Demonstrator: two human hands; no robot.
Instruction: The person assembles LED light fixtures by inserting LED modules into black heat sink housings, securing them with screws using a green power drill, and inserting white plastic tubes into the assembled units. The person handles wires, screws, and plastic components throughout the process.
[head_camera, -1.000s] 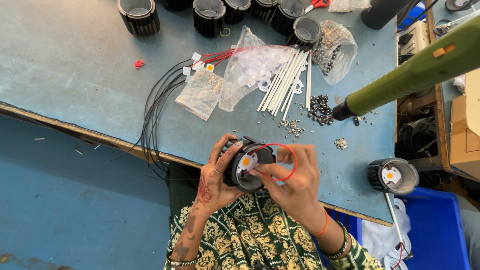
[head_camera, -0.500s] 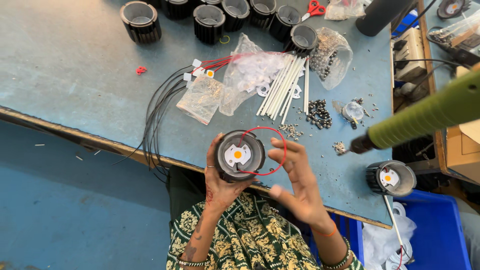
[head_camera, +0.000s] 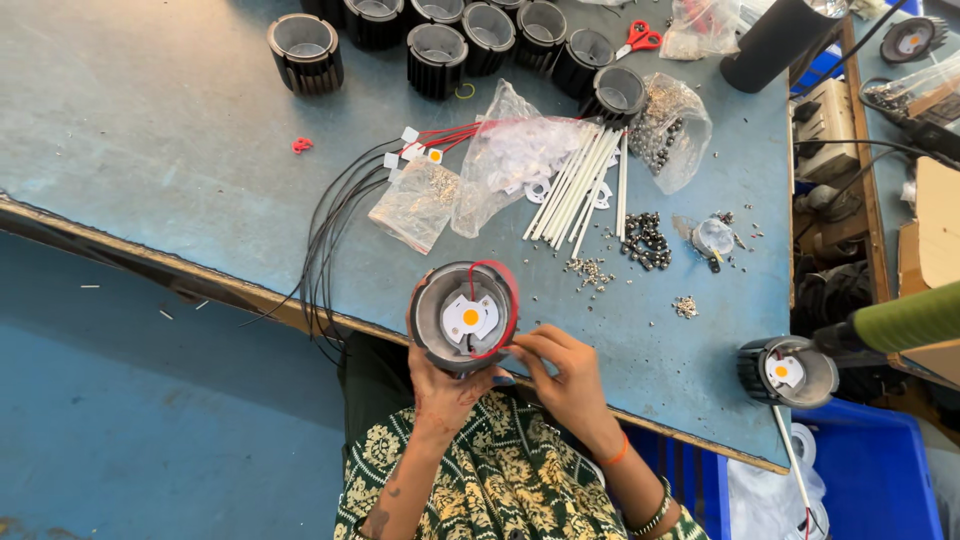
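While the left hand (head_camera: 447, 392) cups a round metal lamp housing (head_camera: 462, 317) from below, its fingers curled closed around the body, the right hand (head_camera: 563, 372) rests against the housing's lower right rim, fingertips pinched on a thin red wire (head_camera: 507, 300) that loops out of the cup and around its edge. The housing is held just above the near edge of a worn blue-grey table (head_camera: 150, 150), in front of a green patterned shirt (head_camera: 500, 480). Inside the cup sits a white plate with a small orange-yellow disc at its centre.

Beyond it on the table lie a bundle of black cables (head_camera: 325, 235) with red ends, two crinkled clear plastic bags (head_camera: 500, 160) of small parts, a fan of white sticks (head_camera: 580, 185), and loose piles of tiny dark screws (head_camera: 645, 240). A row of ribbed black cylinders (head_camera: 435, 55), hollow and open at the top, stands along the far edge, near red-handled scissors (head_camera: 638, 38). At the right edge of the table another lamp housing (head_camera: 790, 370) sits with the same white plate inside, just beside a green tool handle (head_camera: 905, 320) that comes in from the right. Nothing lies between the hands and the camera.
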